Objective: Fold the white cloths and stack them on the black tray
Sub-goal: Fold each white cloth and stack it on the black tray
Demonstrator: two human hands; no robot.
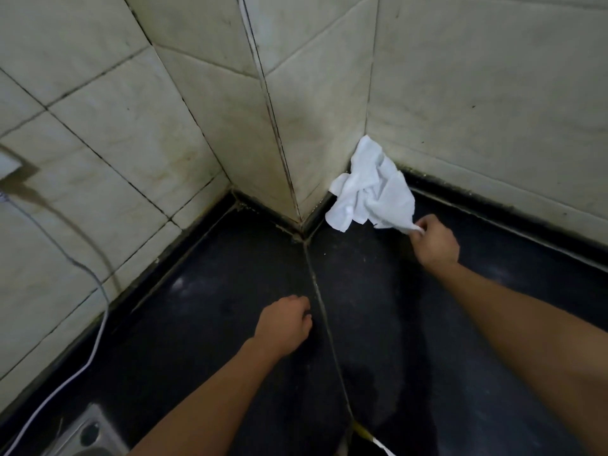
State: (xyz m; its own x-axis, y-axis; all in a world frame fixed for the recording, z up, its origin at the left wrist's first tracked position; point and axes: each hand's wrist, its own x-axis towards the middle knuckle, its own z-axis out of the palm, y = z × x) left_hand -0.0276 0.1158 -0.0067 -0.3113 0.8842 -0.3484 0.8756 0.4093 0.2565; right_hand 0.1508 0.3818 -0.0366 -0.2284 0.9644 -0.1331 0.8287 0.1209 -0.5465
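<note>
- White cloth (370,189) lies crumpled in the corner where the tiled wall (460,77) meets the black counter (230,291), partly leaning against the tiles.
- The right hand (434,240) pinches the cloth's near corner between curled fingers, arm stretched forward.
- The left hand (284,325) holds nothing; its fingers curl loosely downward over the counter beside the seam (324,311), well apart from the cloth.
- A white cable (98,311) runs along the left wall toward a metal fitting (88,432).

cloth (371,189) in far wall corner on counter (230,324) | right hand (434,241) at its near-right edge | left hand (286,324) nearer, left
</note>
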